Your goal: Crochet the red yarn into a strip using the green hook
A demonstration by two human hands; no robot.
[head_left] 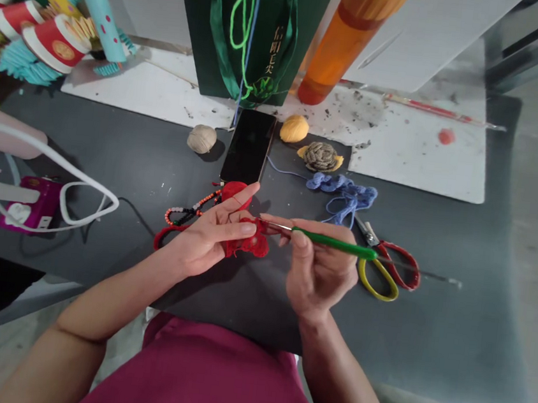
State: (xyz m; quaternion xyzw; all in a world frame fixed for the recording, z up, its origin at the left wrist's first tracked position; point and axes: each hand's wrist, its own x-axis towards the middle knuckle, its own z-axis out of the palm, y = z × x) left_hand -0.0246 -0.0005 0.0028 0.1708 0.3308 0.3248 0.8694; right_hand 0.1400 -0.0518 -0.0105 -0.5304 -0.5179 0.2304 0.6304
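Observation:
My left hand (212, 237) pinches a piece of red crochet work (251, 243) between its fingers, and part of the red piece shows above the fingers. My right hand (320, 264) is shut around a green-handled crochet hook (336, 243). The hook's thin metal shaft reaches left into the red work, and its tip is hidden there. A strand of red, black and white beads (188, 213) lies on the dark table top (111, 146) just beyond my left hand. Red-and-yellow-handled scissors (382, 265) lie past my right hand.
A black phone (248, 147) lies beyond my hands, between small balls of twine (202, 139) and yellow yarn (294, 128). Nearby are blue crochet (341, 193) and a coiled knot (320, 157). A green paper bag (253, 33) and orange bottle (346, 43) stand at the back.

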